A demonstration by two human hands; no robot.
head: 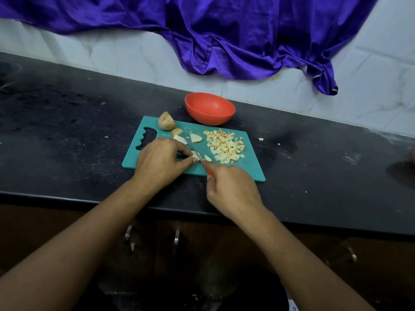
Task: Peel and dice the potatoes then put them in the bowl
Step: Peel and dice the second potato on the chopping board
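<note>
A teal cutting board (pixel 249 167) lies on the dark counter. My left hand (pixel 160 161) pinches a pale potato strip (pixel 197 155) flat on the board. My right hand (pixel 232 191) grips a knife with a red handle (pixel 209 172); its blade crosses the strip. A heap of diced potato (pixel 226 145) sits on the board's right half. Two potato slices (pixel 195 138) and an unpeeled potato chunk (pixel 166 121) lie toward the board's far left. Just behind the board stands a red bowl (pixel 210 108), and nothing shows inside it.
Two stray potato bits (pixel 261 139) lie on the black counter (pixel 67 122) right of the board. A purple cloth (pixel 224 34) hangs over the white tiled wall behind. Cabinet handles (pixel 176 240) show below the counter edge.
</note>
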